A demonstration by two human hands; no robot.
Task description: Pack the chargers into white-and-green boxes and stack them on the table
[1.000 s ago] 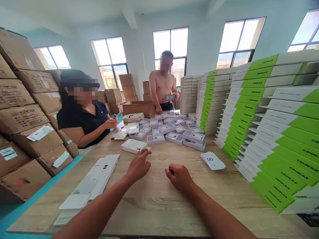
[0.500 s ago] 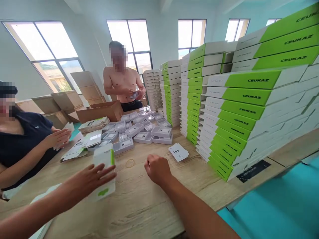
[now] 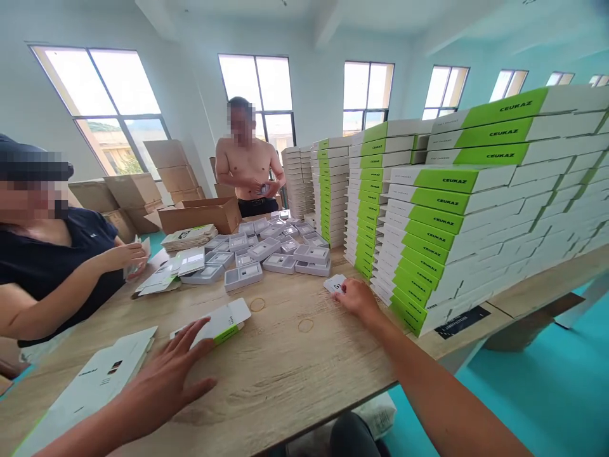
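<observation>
My left hand (image 3: pixel 174 365) is open with fingers spread, its fingertips lying over a flat white-and-green carton (image 3: pixel 231 317) on the table. That carton's near part is hidden beneath the fingers. Under my left forearm lie flat white cartons (image 3: pixel 107 374), one on another. My right hand (image 3: pixel 360 297) is closed at the near right side of a small stack of white printed cards (image 3: pixel 334 284), thumb and fingers pinching its edge. How many cards are between them cannot be seen. Two thin yellow rubber bands (image 3: pixel 257 304) lie on the wood between my hands.
Several grey trays (image 3: pixel 243 275) are heaped at the table's middle. Tall stacks of white-and-green CEUKAZ boxes (image 3: pixel 428 235) line the right side. At the left a co-worker (image 3: pixel 95 254) handles something pale; another person (image 3: pixel 252 165) stands behind an open cardboard box (image 3: pixel 200 214).
My right hand has moved right and forward from bare table to the cards. A second rubber band now shows where it was. The carton by my left hand has turned and lies flat.
</observation>
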